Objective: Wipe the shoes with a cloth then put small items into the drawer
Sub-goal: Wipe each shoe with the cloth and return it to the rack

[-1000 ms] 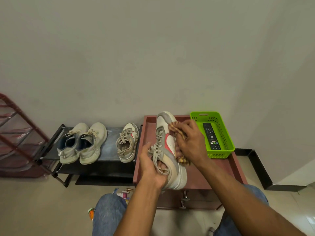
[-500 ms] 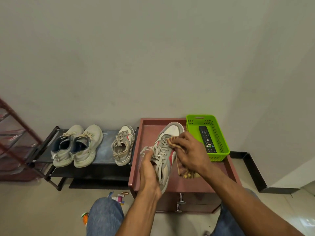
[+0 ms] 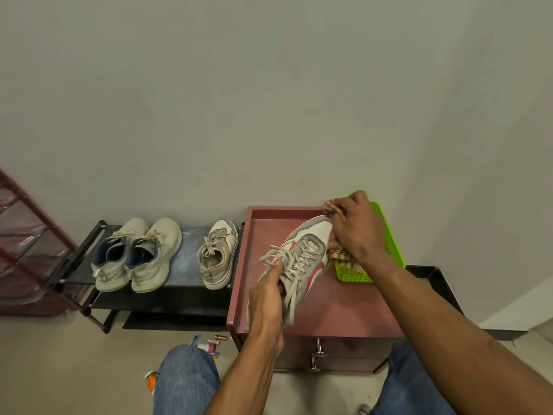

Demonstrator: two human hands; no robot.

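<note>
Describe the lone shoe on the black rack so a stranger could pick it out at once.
Left of the reddish drawer cabinet stands a low black rack with three shoes. The lone shoe sits at its right end, nearest the cabinet. Unlike the plain pale pair further left, it has red side accents.

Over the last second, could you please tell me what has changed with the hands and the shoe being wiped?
The right hand carried the checked tan cloth up from the side of the grey-and-red sneaker to its toe. The left hand tipped the sneaker's toe rightward, keeping hold at the opening. The three shoes on the black rack stayed put.
</note>
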